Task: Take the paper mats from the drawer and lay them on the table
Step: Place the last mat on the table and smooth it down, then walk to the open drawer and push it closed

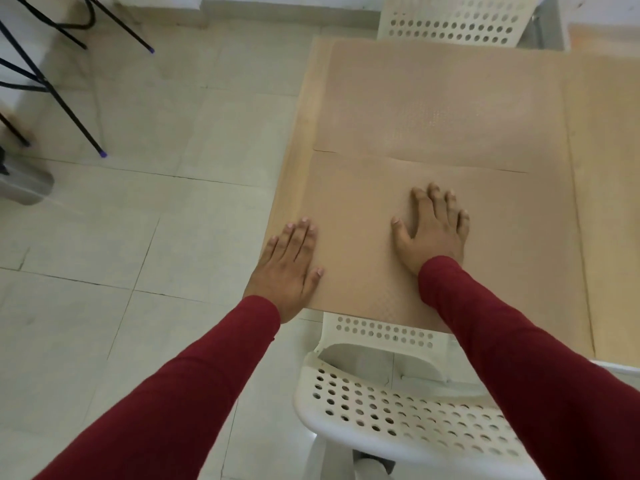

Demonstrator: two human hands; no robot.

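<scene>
I see a white plastic chair (398,410) with a perforated seat and backrest pushed in at the near edge of the pale wooden bench (294,133), right under my arms, and it stands between me and the bench. A second white perforated chair (453,20) sits at the far edge. On the left, thin black metal legs with purple tips (69,109) stand on the glossy pale floor tiles (156,202), and a blurred grey object (24,185) lies near the left border; I cannot tell what it is. Two flat tan paper mats lie on the bench, each rectangular with a fine dotted embossed texture. The far paper mat (440,98) and the near paper mat (363,209) meet along a thin seam and look slightly overlapped there. A further tan sheet (609,168) covers the bench on the right. My left hand (289,268) lies flat, fingers straight and together, on the left edge of the near mat, partly on bare wood. My right hand (431,230) presses palm-down with fingers spread on the middle of the same mat. Neither hand's grip is closed on anything. Both arms wear dark red sleeves (207,375).
</scene>
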